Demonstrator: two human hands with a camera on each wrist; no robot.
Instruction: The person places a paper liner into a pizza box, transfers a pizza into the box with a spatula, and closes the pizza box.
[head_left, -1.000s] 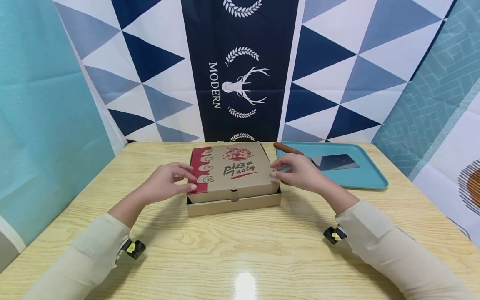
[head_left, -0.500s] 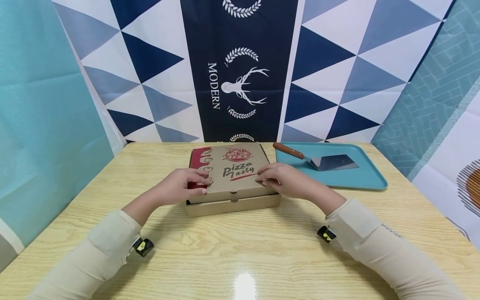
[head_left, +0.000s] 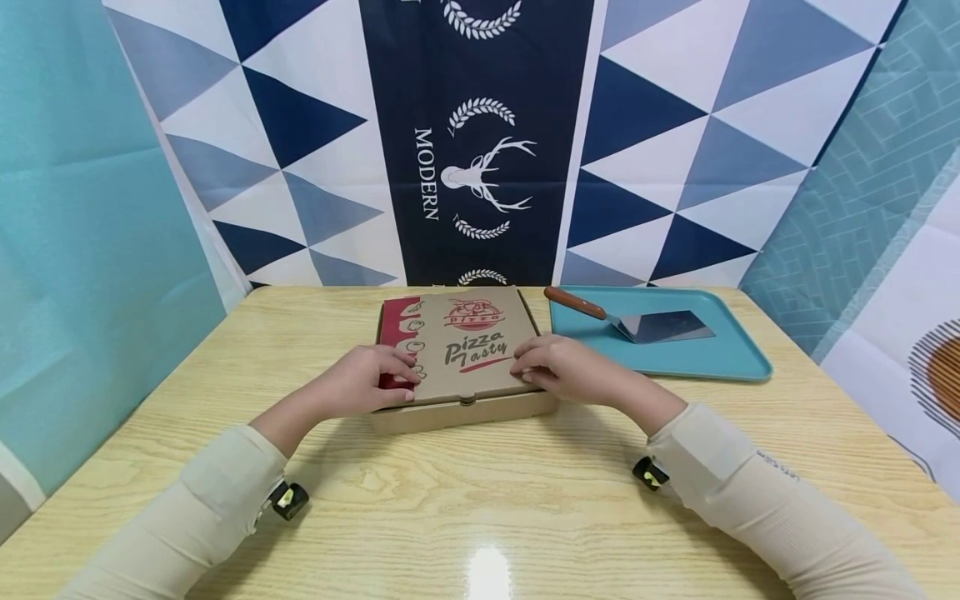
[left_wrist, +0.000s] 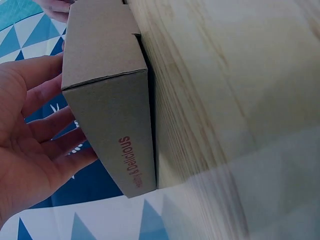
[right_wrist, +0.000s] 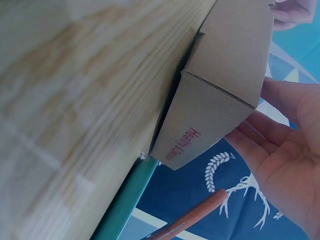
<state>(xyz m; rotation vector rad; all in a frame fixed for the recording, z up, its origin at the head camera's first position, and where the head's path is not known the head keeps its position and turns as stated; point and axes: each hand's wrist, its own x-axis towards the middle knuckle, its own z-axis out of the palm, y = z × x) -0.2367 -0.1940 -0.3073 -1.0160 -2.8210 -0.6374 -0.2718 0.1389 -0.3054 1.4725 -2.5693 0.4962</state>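
Observation:
A cardboard pizza box [head_left: 465,379] lies flat on the wooden table, its lid down over the base and its front tab at the near edge. My left hand [head_left: 352,379] rests on the lid's near left corner with fingers bent loosely over the red printed strip. On the near right corner lies my right hand [head_left: 566,367], fingertips touching the lid. The left wrist view has the left hand [left_wrist: 35,125] along the box's top edge. In the right wrist view the right hand [right_wrist: 290,155] touches the opposite corner, palm off the cardboard.
Right of the box is a blue tray [head_left: 675,358], with a metal spatula [head_left: 667,327] lying in it. The spatula's wooden handle [head_left: 576,302] sticks out over the tray's left rim, near the box. A patterned curtain [head_left: 300,125] hangs behind the table [head_left: 450,500].
Both hands have moved inward from the box's sides onto the near corners of the lid. The lid's front edge has come down, narrowing the gap above the base.

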